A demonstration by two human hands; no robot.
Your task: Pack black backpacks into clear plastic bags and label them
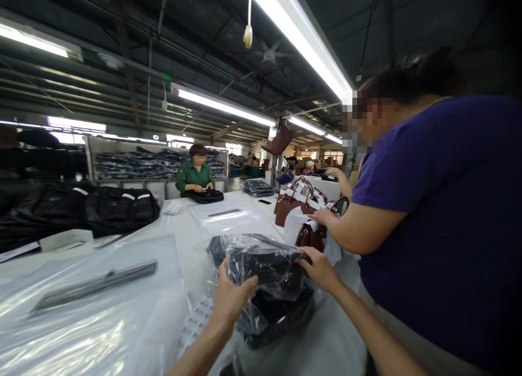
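Note:
A black bag in a clear plastic wrapper (265, 262) is between my two hands above the white table. My left hand (232, 294) grips its near left side, thumb pressed on the crinkled plastic. At its right end my right hand (320, 268) pinches the edge with the thumb and fingers. Directly beneath lies another black bag (281, 313), partly covered by the wrapped one. A sheet of printed labels (198, 321) rests beside my left forearm. Large clear plastic bags (101, 321) are spread flat on the left of the table.
A co-worker in a purple shirt (440, 202) stands close on my right, handling brown handbags (287, 208). Across the table (163, 232) another person in green (196, 176) works on a black item. Black bags (122, 210) are piled at left; wrapped items (259, 187) lie at the far end.

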